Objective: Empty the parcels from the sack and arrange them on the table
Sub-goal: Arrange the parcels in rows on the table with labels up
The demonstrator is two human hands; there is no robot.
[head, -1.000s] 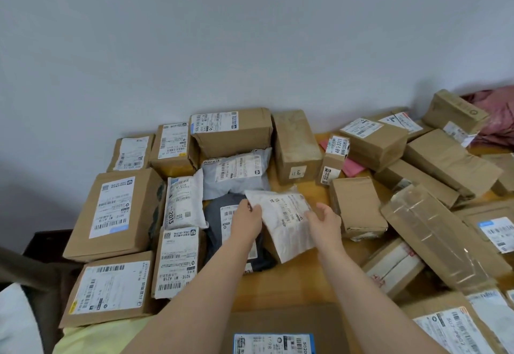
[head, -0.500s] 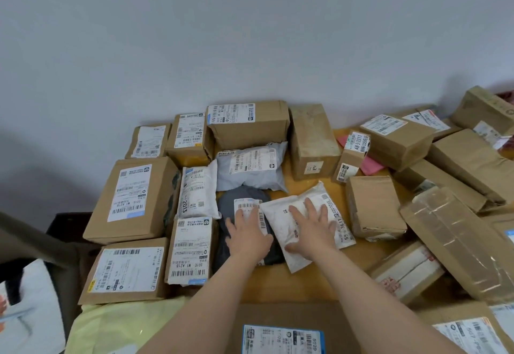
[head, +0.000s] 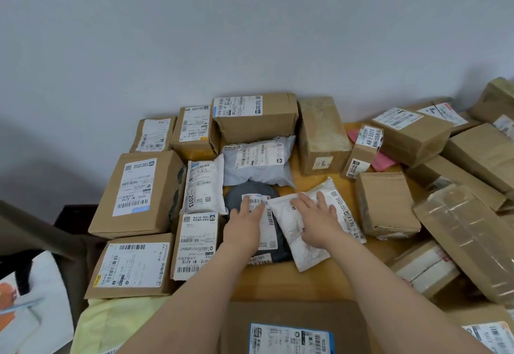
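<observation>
A white soft parcel (head: pixel 299 238) lies flat on the wooden table (head: pixel 292 281), slanted, next to a dark grey soft parcel (head: pixel 250 193). My right hand (head: pixel 317 218) presses flat on the white parcel with straight, spread fingers. My left hand (head: pixel 246 221) rests flat on the dark grey parcel's label, fingers straight. Several brown boxes and pale mailers stand in tidy rows to the left and behind. The sack is not clearly in view.
A loose heap of brown boxes (head: pixel 472 164) fills the right side. A large brown box (head: pixel 294 328) lies at the near edge, a pale yellow mailer (head: pixel 111 323) beside it. A grey wall stands behind the table. Left of the table sits a dark chair (head: pixel 41 231).
The white parcel was held up in both hands, then laid flat on the table. Both hands now press down flat, and have barely moved in the last half second.
</observation>
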